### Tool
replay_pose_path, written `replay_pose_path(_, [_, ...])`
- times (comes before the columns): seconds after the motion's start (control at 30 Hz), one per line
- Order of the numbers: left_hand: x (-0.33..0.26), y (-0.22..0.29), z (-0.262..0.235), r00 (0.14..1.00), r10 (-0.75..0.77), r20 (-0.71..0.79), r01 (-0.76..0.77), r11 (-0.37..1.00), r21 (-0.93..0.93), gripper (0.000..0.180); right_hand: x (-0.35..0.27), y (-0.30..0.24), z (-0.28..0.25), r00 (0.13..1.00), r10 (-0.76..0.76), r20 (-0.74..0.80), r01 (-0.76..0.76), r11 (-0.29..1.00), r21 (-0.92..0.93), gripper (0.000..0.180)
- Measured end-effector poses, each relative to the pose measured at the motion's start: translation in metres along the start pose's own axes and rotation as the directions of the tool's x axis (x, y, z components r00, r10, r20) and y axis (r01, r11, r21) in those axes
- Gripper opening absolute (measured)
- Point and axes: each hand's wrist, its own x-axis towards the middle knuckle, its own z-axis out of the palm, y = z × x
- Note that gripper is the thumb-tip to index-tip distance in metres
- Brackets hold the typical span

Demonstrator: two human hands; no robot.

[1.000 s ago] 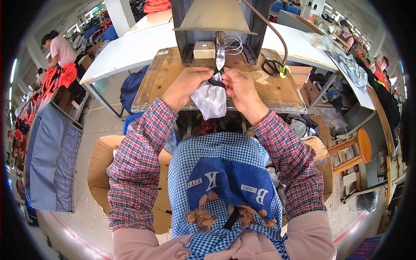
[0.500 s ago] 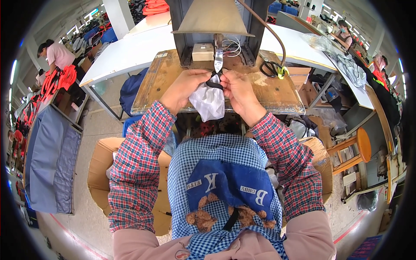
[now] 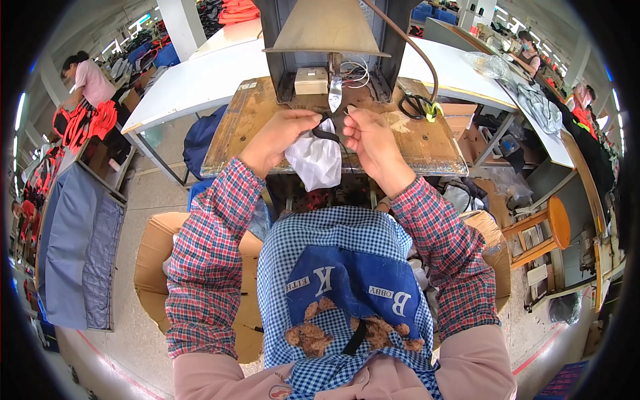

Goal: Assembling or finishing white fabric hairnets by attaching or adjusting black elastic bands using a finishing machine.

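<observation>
A white fabric piece (image 3: 313,163) with a black strap (image 3: 325,135) along its top hangs over the front edge of a worn wooden work surface. My left hand (image 3: 277,137) is closed in a pinch on the strap at the upper left of the fabric. My right hand (image 3: 373,143) is to the right of the fabric, fingers curled and the thumb and forefinger pressed together; what they hold, if anything, is too small to make out. Just beyond my fingertips, the shiny narrow tip (image 3: 335,95) of a machine points down, apart from both hands.
A tapered metal hood (image 3: 331,28) hangs above the machine tip, with a beige box (image 3: 311,81) behind. Black cable (image 3: 419,105) lies right on the wooden board (image 3: 247,127). White tables (image 3: 200,77) flank it. Cardboard boxes (image 3: 157,267) stand beside my lap; co-workers are farther off.
My hands have drawn apart, the right one moving off the strap. The fabric has come slightly left and down, away from the machine tip.
</observation>
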Motion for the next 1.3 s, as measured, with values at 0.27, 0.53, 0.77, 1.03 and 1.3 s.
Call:
replay_pose_path(0.27, [-0.044,0.002,-0.008,0.993,-0.016,0.116,0.021,0.999,-0.040,0.028,-0.068,-0.021,-0.034,0.951,0.212,0.227,-0.051,0.827,-0.560,0.028])
replay_pose_path(0.53, [-0.065,0.004,0.017,0.965,-0.006,0.262,-0.018,0.996,0.089,0.029,-0.094,-0.014,-0.010,0.935,-0.153,0.320,0.298,0.828,-0.475,0.019])
replay_pose_path(0.77, [-0.067,0.002,0.022,0.963,-0.008,0.268,-0.046,0.980,0.192,0.028,-0.082,-0.008,-0.014,0.942,-0.112,0.315,0.243,0.878,-0.413,0.015])
replay_pose_path(1.03, [-0.071,-0.003,0.020,0.971,-0.043,0.237,0.010,0.990,0.138,0.027,-0.094,0.000,-0.013,0.977,-0.120,0.175,0.159,0.960,-0.230,0.014])
replay_pose_path(1.3, [-0.063,-0.006,0.020,0.967,-0.062,0.247,0.029,0.991,0.132,0.026,-0.080,0.017,-0.013,0.962,-0.165,0.219,0.226,0.929,-0.293,0.019])
